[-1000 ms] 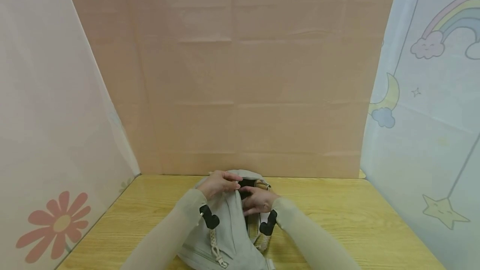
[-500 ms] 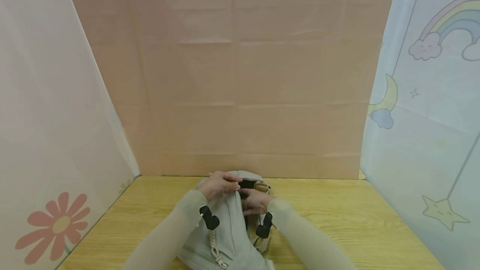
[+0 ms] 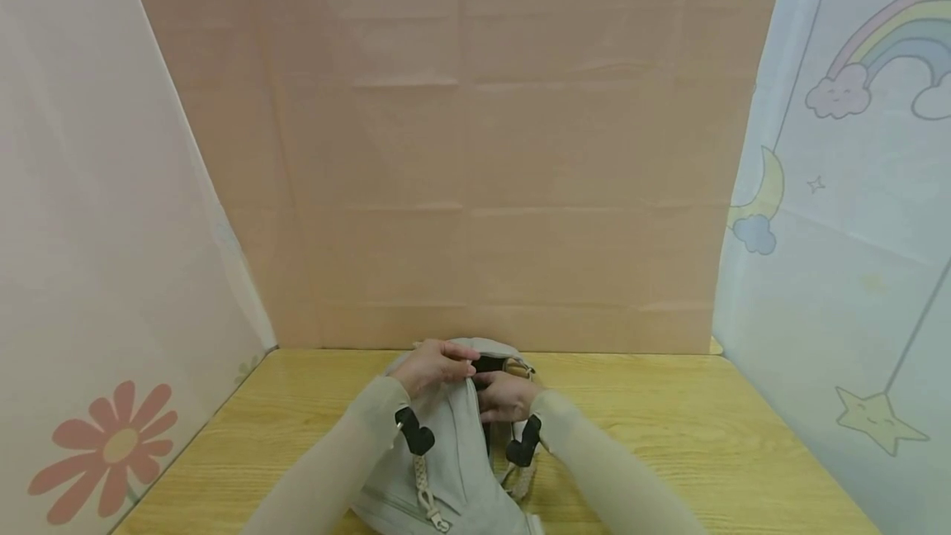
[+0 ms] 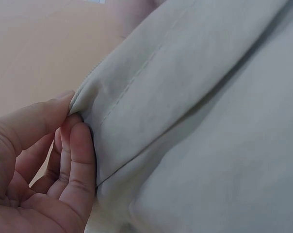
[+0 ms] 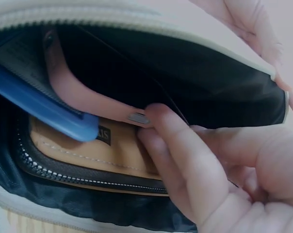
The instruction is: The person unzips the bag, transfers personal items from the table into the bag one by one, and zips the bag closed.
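Observation:
A light grey backpack lies on the table with its zipped mouth open. My left hand pinches the zippered edge of that mouth between thumb and fingers. Inside the bag is my right hand, its fingertips holding the end of a pink strap beside a small metal piece. Under the strap lies a tan zip wallet with a dark zipper and label. A blue-edged flat item sits at the left in the right wrist view. The far end of the strap is partly hidden.
The wooden table runs out to both sides of the bag. A tan backdrop stands right behind it, with printed curtains at the sides. A braided cord hangs on the bag's front.
My right hand has shifted slightly left and deeper into the bag, its fingers drawing closer together. My left hand keeps its pinch on the edge, and the bag stays in place.

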A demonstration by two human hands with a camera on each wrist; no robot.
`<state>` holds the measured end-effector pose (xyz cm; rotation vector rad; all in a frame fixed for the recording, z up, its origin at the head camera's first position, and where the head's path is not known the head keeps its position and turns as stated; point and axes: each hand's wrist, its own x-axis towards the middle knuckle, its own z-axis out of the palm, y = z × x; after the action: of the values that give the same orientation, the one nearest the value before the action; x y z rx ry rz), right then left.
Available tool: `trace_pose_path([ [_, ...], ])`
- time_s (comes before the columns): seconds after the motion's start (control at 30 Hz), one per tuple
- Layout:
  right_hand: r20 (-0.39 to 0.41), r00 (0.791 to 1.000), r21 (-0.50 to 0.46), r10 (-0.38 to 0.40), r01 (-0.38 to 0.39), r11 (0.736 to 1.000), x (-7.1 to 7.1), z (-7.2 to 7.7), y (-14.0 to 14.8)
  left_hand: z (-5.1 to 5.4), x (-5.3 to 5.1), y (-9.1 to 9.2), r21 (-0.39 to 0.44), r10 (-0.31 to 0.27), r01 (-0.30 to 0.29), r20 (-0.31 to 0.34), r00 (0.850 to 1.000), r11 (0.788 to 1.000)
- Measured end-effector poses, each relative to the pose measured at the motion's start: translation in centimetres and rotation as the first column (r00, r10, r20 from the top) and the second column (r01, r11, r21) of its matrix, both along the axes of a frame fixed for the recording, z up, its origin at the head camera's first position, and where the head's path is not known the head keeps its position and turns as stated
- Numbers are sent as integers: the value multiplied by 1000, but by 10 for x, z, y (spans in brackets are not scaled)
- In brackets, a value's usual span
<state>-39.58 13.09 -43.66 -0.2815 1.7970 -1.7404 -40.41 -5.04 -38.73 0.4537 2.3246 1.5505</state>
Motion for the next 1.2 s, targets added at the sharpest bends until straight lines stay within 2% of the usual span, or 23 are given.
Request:
trace_pose_path([
  [0.13, 19, 1000, 9, 18, -18, 1000, -2, 1, 2, 0, 0, -1, -7, 2, -2, 2, 1000, 1000],
  [0.37, 25, 995, 26, 101, -102, 994, -5, 3, 6, 0, 0, -2, 1, 0, 0, 8, 1000, 1000],
  [0.67, 27, 981, 40, 190, -191, 981, -3, 11, 13, 2, -2, -3, 3, 3, -3, 6, 1000, 1000],
  [0.93, 0, 985, 40, 173, -173, 984, -2, 10, 26, 2, -2, -2, 6, 8, -9, 11, 1000, 1000],
  [1.2, -37, 987, 2, 159, -159, 987, 0, 9, 59, 1, -2, 0, 52, -7, 6, 16, 1000, 999],
])
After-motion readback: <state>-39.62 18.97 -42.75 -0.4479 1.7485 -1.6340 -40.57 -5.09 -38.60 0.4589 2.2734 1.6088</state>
